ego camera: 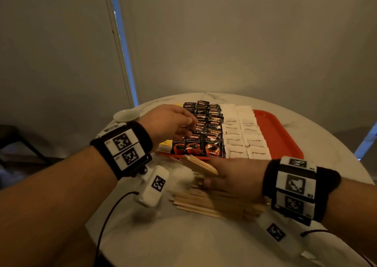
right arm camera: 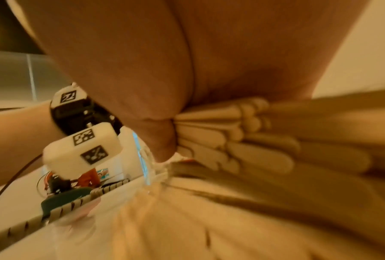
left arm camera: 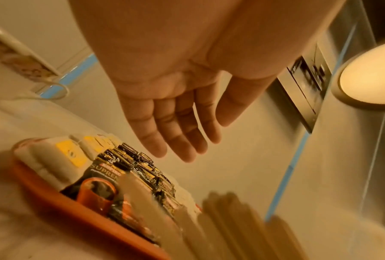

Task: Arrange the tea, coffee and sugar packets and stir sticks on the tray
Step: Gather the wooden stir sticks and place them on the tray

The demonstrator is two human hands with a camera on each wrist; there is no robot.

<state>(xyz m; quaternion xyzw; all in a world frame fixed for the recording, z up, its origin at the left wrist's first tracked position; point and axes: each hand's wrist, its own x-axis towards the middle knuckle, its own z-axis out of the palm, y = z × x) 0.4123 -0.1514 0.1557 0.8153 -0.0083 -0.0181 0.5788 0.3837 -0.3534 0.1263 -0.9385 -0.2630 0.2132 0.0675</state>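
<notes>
Stood in a dim room with grey walls: round white marble-patterned table (ego camera: 214, 242), bearing a flat red plastic tray (ego camera: 279, 132) at its far side.

Lay in rows on the tray: black coffee packets (ego camera: 208, 132) at the middle, white brown-sugar packets (ego camera: 242, 136) just right of them, yellow-and-white tea packets (left arm camera: 72, 153) at the tray's left end. Sat left of the tray, apart from it: a small white saucer (ego camera: 126, 115). Hovered over the tray's left part, above the coffee rows, fingers straight and loose, holding nothing: left hand (ego camera: 167, 122). Rested on the table just in front of the tray: right hand (ego camera: 234, 179), clamped on a bundle of flat pale wooden stir sticks (ego camera: 201, 164), with more sticks strewn beneath it, partly covered by palm and wrist.
</notes>
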